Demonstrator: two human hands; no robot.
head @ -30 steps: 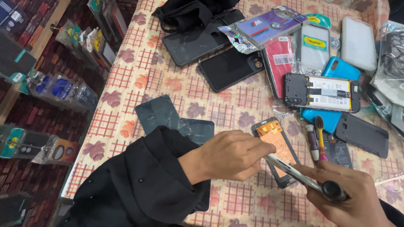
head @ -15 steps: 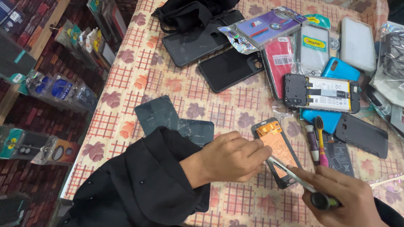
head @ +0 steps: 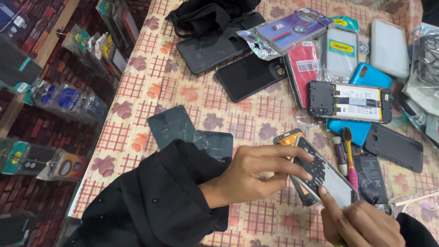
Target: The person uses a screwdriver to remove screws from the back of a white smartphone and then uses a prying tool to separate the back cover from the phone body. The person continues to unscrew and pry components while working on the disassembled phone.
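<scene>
Head view, looking down on a table (head: pixel 183 98) under a floral checked cloth. The left hand (head: pixel 256 176), in a black sleeve (head: pixel 155 206), reaches in from the near left; its fingers (head: pixel 292 158) are closed in a pinch on the upper long edge of a phone frame (head: pixel 322 176), a flat grey panel dotted with small holes. The right hand (head: pixel 361 224) enters from the near right corner; its index finger (head: pixel 329 201) is stretched out and presses on the near face of the frame, while the other fingers are curled, and whether they hold anything cannot be told. The frame sits near the right of the table's near half, tilted up off the cloth, its long axis running from far left to near right, the far end pointing at an orange-edged part (head: pixel 290 137) just under it. To the right, just beside it, lie a pink brush (head: pixel 351 160), a small tube (head: pixel 339 155) and a flat battery (head: pixel 372 176). Farther off are an opened phone (head: pixel 350 101) with its back off, a blue case (head: pixel 370 77), a black phone (head: pixel 249 75) and packaged cases. Two dark back covers (head: pixel 171 126) lie to the left, partly under the sleeve. Open cloth remains between these covers and the far phones; the table's left edge drops to a shelf of packaged goods (head: pixel 68 98).
</scene>
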